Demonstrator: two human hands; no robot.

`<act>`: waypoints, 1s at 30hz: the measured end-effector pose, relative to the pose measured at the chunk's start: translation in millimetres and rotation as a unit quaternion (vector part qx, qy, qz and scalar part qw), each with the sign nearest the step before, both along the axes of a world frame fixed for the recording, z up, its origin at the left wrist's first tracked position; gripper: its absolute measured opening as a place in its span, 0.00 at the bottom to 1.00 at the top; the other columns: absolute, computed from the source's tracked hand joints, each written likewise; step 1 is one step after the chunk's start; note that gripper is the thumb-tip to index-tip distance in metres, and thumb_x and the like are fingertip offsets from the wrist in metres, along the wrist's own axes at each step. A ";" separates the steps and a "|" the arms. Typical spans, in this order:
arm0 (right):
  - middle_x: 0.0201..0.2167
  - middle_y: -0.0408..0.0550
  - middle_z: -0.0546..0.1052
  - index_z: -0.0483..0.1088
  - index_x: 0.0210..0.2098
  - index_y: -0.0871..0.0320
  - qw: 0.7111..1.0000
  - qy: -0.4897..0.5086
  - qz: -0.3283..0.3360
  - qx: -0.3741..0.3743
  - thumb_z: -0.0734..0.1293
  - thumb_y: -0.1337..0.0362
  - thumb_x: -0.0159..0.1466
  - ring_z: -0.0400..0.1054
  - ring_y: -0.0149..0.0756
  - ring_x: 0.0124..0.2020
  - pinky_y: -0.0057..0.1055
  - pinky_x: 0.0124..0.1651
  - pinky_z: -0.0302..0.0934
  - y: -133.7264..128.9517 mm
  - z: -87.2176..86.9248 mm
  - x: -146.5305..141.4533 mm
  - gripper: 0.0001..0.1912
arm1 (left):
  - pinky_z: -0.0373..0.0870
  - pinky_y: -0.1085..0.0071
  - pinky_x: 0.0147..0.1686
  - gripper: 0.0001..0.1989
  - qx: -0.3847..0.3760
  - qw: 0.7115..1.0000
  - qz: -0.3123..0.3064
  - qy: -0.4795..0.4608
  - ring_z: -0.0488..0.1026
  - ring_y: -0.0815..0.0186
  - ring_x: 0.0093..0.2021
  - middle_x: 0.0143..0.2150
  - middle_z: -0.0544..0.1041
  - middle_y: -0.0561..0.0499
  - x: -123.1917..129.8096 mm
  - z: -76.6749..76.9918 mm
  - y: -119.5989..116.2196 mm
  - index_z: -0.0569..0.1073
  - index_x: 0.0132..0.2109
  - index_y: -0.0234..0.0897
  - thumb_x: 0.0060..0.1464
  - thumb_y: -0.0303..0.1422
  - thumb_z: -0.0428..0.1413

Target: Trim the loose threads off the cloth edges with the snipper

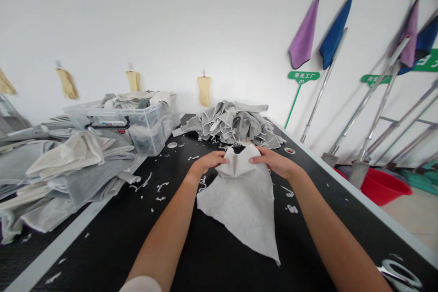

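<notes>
Across the background stretches a white wall (239,32), and a black table (126,228) with pale edging runs toward it. On the left, a broad stack of grey and off-white fabric (89,173) lies in uneven layers, just beside a clear plastic box (147,146) filled with more material. At the far end of the table sits a loose heap of grey pieces (239,123). To the right, metal poles (320,96) lean by the wall, with a red tub (383,187) on the floor near them. Nearer, at the middle of the table and in front of the heap, is a grey cloth (239,205), its far edge folded over and its pointed corner toward the person; whether that corner touches the tabletop cannot be told. At the upper right hang a purple rag (304,36) and a blue rag (337,32). The left hand (212,159) pinches the folded edge between thumb and fingers, and the right hand (273,160) grips its other side likewise. Yellow gloves (204,90) hang low on the wall. Scissors (395,276) lie at the lower right, beside the right forearm. Curled white scraps (292,209) dot the black surface on both sides of the cloth.
</notes>
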State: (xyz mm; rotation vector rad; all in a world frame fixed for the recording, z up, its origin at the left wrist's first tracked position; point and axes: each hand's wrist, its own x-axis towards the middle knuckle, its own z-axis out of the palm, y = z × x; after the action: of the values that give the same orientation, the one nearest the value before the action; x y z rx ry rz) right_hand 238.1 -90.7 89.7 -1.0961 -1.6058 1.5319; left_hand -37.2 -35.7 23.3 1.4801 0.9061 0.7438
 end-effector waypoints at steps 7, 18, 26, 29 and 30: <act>0.44 0.49 0.84 0.77 0.49 0.57 0.999 0.003 -0.037 0.007 0.77 0.70 0.52 0.77 0.46 0.44 0.35 0.46 0.70 7.1 -0.4 23.5 0.25 | 0.57 0.75 0.32 0.11 0.071 0.996 0.053 -0.011 0.63 0.70 0.31 0.30 0.70 0.55 -25.4 23.0 -3.0 0.72 0.36 0.36 0.43 0.31 0.64; 0.39 0.47 0.81 0.78 0.39 0.58 0.986 -0.093 -0.044 0.127 0.79 0.63 0.54 0.72 0.44 0.45 0.34 0.50 0.64 -5.7 23.1 42.5 0.14 | 0.51 0.71 0.32 0.16 0.286 0.951 0.024 0.112 0.53 0.69 0.31 0.27 0.57 0.57 -52.9 65.5 -13.0 0.57 0.26 0.38 0.47 0.33 0.60; 0.26 0.40 0.69 0.67 0.28 0.55 0.951 -0.208 0.004 0.228 0.77 0.56 0.57 0.60 0.33 0.30 0.27 0.33 0.54 -25.7 12.5 48.0 0.16 | 0.53 0.70 0.33 0.08 0.321 0.920 -0.026 0.222 0.57 0.67 0.31 0.25 0.61 0.56 -59.8 76.6 -54.6 0.63 0.26 0.38 0.46 0.29 0.56; 0.26 0.40 0.68 0.66 0.29 0.55 0.938 -0.243 0.027 0.245 0.75 0.58 0.59 0.59 0.33 0.30 0.27 0.32 0.54 -50.8 2.4 49.3 0.14 | 0.55 0.70 0.34 0.04 0.347 0.902 -0.050 0.250 0.60 0.66 0.32 0.27 0.65 0.55 -66.2 66.2 -76.9 0.65 0.28 0.38 0.47 0.25 0.53; 0.27 0.40 0.69 0.66 0.29 0.55 0.932 -0.256 0.029 0.256 0.73 0.60 0.59 0.59 0.33 0.30 0.27 0.33 0.54 -60.9 -2.0 48.8 0.12 | 0.55 0.70 0.35 0.04 0.353 0.896 -0.060 0.261 0.62 0.66 0.32 0.28 0.67 0.54 -68.2 61.1 -83.7 0.66 0.28 0.38 0.46 0.24 0.52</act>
State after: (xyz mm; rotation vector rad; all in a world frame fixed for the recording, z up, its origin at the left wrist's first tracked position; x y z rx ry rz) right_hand 286.9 -151.6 87.7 -1.2005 -2.2378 0.7963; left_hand -105.4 -119.4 84.5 2.4428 0.9695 0.6164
